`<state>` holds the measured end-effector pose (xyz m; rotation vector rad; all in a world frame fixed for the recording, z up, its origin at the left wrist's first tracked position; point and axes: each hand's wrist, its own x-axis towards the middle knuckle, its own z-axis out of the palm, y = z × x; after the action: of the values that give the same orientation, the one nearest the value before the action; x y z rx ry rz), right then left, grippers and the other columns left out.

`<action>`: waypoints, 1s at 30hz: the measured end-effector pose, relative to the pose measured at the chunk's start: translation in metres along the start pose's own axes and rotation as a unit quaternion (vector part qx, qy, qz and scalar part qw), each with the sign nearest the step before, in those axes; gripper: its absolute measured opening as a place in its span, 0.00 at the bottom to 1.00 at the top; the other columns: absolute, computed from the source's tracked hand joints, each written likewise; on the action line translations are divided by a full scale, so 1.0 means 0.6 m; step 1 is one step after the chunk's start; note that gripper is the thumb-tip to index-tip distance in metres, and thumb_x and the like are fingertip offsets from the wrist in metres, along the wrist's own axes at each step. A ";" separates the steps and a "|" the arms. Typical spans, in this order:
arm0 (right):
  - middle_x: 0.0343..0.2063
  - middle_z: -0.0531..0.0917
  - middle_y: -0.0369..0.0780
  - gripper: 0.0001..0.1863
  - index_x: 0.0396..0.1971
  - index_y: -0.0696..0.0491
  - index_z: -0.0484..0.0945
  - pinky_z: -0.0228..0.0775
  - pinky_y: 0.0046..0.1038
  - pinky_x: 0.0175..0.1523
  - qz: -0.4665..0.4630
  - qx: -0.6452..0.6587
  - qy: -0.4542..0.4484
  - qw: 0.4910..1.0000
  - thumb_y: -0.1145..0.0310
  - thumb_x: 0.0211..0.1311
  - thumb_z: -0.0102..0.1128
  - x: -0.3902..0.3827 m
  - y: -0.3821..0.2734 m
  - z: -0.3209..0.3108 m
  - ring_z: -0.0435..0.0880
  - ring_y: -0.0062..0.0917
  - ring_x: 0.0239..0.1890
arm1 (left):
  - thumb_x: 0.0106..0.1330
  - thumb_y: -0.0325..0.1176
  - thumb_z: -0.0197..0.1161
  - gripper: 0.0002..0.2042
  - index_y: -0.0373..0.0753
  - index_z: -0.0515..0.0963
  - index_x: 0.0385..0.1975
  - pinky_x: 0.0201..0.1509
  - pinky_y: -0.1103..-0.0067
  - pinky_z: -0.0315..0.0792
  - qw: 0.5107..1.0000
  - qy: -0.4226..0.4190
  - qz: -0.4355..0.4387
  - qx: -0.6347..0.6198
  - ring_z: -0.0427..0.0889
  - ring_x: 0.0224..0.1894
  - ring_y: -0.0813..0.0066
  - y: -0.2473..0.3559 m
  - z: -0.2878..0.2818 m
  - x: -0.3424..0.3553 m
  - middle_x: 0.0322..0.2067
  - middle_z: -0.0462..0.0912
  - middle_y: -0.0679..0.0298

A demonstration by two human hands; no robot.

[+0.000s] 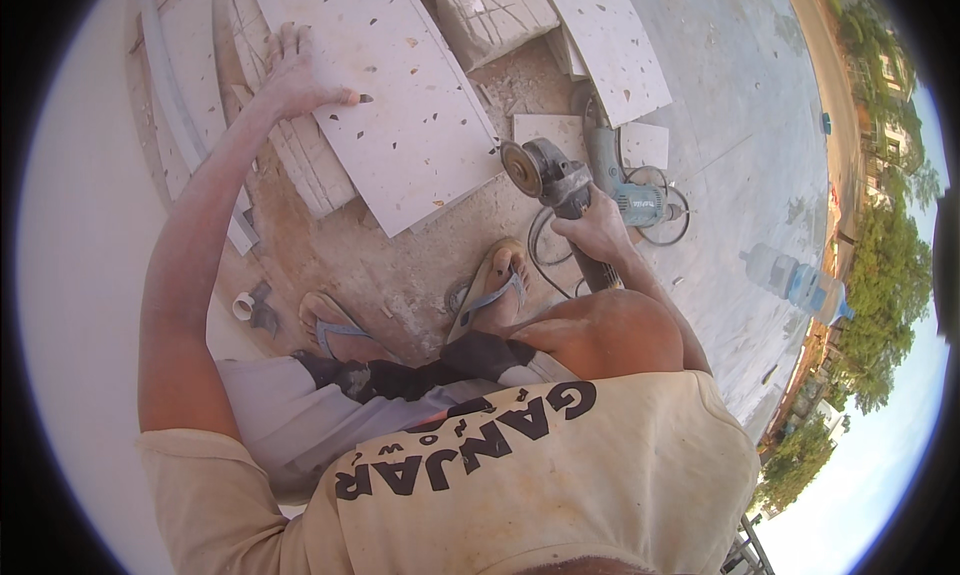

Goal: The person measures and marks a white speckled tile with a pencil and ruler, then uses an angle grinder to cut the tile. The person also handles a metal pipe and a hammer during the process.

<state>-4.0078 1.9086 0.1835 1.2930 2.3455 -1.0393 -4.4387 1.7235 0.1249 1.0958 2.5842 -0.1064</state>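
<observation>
A pale speckled tile (420, 165) lies at an angle in front of me, propped above the dusty ground. My left hand (296, 79) rests on its left edge, fingers spread, thumb stretched across the top face. An angle grinder (548, 167) is in my right hand (600, 227), which is wrapped round its body just above my right knee. The grinder's round disc points left, close to the tile's near right corner and seemingly apart from it. Whether the disc is spinning I cannot tell. Below the hand, part of the grinder's body is hidden by my knee.
A second, teal power tool (640, 205) lies on the floor with its looped cable. More speckled tiles (610, 50) and a scored block (485, 15) lie beyond. Plaster-like strips (305, 170) are at left, beside a pipe fitting (258, 310). A large water bottle (790, 280) lies right.
</observation>
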 end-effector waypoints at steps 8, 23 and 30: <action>0.41 0.85 0.56 0.36 0.49 0.66 0.75 0.75 0.38 0.54 0.013 0.008 -0.031 0.999 0.58 0.39 0.70 0.025 -0.018 0.000 0.85 0.45 0.46 | 0.40 0.66 0.75 0.69 0.26 0.42 0.73 0.79 0.59 0.40 0.999 0.009 0.015 0.034 0.32 0.76 0.34 -0.010 0.011 0.009 0.74 0.38 0.36; 0.37 0.85 0.50 0.31 0.47 0.63 0.76 0.75 0.34 0.50 -0.016 0.011 -0.007 1.000 0.60 0.43 0.70 0.013 -0.009 0.007 0.86 0.36 0.41 | 0.40 0.69 0.73 0.69 0.30 0.40 0.74 0.79 0.61 0.41 1.000 -0.011 -0.011 0.021 0.32 0.77 0.38 0.003 -0.006 -0.004 0.75 0.35 0.40; 0.39 0.85 0.54 0.33 0.49 0.65 0.75 0.75 0.37 0.52 0.030 -0.057 -0.019 0.998 0.60 0.42 0.69 0.007 0.023 0.018 0.85 0.41 0.45 | 0.41 0.68 0.73 0.69 0.29 0.41 0.74 0.79 0.60 0.41 1.000 -0.011 -0.006 0.017 0.32 0.77 0.38 0.002 -0.007 -0.001 0.75 0.35 0.40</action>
<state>-3.9997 1.9085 0.1673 1.2817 2.2885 -0.8910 -4.4384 1.7248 0.1289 1.0857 2.5778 -0.1638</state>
